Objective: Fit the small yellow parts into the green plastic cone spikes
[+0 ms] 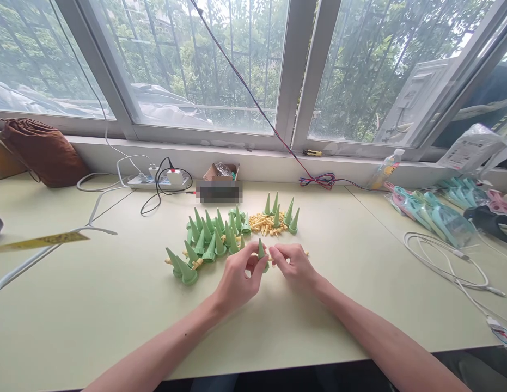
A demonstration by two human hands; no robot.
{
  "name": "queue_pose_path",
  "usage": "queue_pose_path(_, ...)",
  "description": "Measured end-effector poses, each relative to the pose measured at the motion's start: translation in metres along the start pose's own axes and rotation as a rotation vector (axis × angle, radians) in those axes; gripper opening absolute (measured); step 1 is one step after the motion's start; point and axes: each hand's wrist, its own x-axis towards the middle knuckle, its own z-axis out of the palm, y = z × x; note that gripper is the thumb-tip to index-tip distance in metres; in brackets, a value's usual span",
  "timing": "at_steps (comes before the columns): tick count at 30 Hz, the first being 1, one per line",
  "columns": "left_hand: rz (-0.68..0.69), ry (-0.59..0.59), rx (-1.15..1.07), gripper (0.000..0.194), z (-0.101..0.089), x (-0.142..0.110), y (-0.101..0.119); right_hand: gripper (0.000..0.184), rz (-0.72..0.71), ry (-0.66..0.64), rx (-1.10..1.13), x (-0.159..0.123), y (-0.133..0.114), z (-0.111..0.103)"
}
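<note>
My left hand (242, 272) is closed round a green plastic cone-shaped spike (261, 250), its tip pointing up. Close beside it, my right hand (293, 264) pinches a small pale yellow piece at the spike's side; the fingers hide most of it, and I cannot tell whether it enters the spike. Just beyond my hands lies a heap of small yellow plastic pieces (263, 224), with several green spikes (294, 222) standing at its right. A larger group of green spikes (207, 234) stands to the left, some with yellow pieces at their sides.
Behind the spikes are a small cardboard box (210, 173) and a power strip (159, 182) with cables. Bagged pastel plastic items (437, 212) and a coiled white cable (445, 261) lie at right. A brown drawstring bag (43, 152) sits far left, near a yellow strip (41, 241).
</note>
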Motion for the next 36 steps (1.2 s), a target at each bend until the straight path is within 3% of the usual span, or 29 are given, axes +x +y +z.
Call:
queue_pose_path(3, 0.058, 0.002, 0.049, 0.007, 0.000, 0.000, -0.001, 0.045, 0.012, 0.005, -0.019, 0.001, -0.001, 0.001)
queue_pose_path(7, 0.028, 0.015, 0.036, 0.007, 0.000, 0.001, -0.004, 0.043, 0.019, 0.037, -0.018, 0.002, -0.002, 0.001)
queue_pose_path(13, -0.095, 0.048, -0.051, 0.003, -0.003, 0.002, -0.005, 0.018, -0.017, 0.065, 0.066, 0.001, -0.007, -0.001)
queue_pose_path(18, -0.126, 0.060, -0.066, 0.005, -0.004, 0.004, -0.004, 0.017, -0.068, 0.069, 0.081, 0.001, -0.005, -0.001)
queue_pose_path(30, 0.077, 0.062, 0.211, 0.003, -0.001, -0.001, -0.011, 0.028, -0.007, 0.035, 0.088, 0.002, -0.003, 0.000)
queue_pose_path(36, 0.040, 0.064, 0.156, 0.002, -0.003, 0.001, -0.009, 0.032, 0.013, 0.011, 0.099, 0.004, -0.004, -0.001)
